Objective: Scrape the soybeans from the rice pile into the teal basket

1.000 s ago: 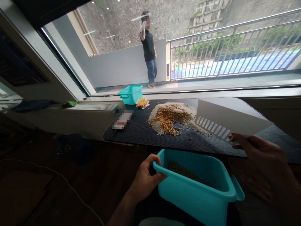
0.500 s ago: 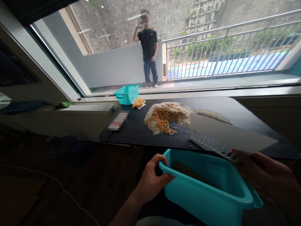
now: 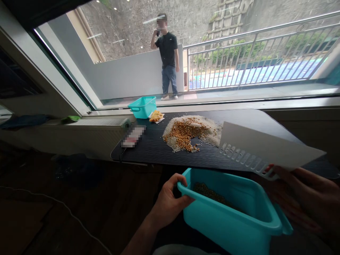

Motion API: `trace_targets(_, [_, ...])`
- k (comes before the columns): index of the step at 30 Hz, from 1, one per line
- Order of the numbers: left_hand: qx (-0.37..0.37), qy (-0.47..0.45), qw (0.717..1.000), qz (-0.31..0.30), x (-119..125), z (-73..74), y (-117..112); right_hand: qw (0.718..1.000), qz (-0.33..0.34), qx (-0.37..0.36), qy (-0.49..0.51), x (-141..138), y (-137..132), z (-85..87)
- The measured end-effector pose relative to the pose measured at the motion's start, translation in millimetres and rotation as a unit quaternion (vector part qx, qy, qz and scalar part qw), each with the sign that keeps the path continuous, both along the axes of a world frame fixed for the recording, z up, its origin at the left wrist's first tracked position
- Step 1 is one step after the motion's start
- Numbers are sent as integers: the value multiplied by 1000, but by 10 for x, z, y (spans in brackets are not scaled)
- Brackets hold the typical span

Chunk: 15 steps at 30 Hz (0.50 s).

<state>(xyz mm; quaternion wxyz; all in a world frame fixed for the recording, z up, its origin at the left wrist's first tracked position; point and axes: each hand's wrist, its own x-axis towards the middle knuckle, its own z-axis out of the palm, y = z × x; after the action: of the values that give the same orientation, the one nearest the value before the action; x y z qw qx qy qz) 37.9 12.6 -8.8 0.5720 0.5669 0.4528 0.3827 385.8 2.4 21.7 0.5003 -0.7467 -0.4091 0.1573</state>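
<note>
Fingers (image 3: 178, 178) of our left hand (image 3: 168, 200) clamp onto the turquoise tub (image 3: 228, 220), guess we're steadying it; our right hand (image 3: 309, 187) pinches a slotted scoop (image 3: 265, 145) just beyond it.

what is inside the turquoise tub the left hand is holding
Inside the tub is a heap of small, dark greenish grains. The near wall covers its lower front, so how deep it goes, and anything buried in it, cannot be seen.
</note>
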Motion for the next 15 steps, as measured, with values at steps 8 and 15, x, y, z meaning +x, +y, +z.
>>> trace_targets(8, [2,-4,1000,1,-41,7,-1,992,71,49,97,-309,541,-45])
trace_targets(15, [5,3,1000,-1,-90,17,-11,999,49,12,19,-255,614,-155])
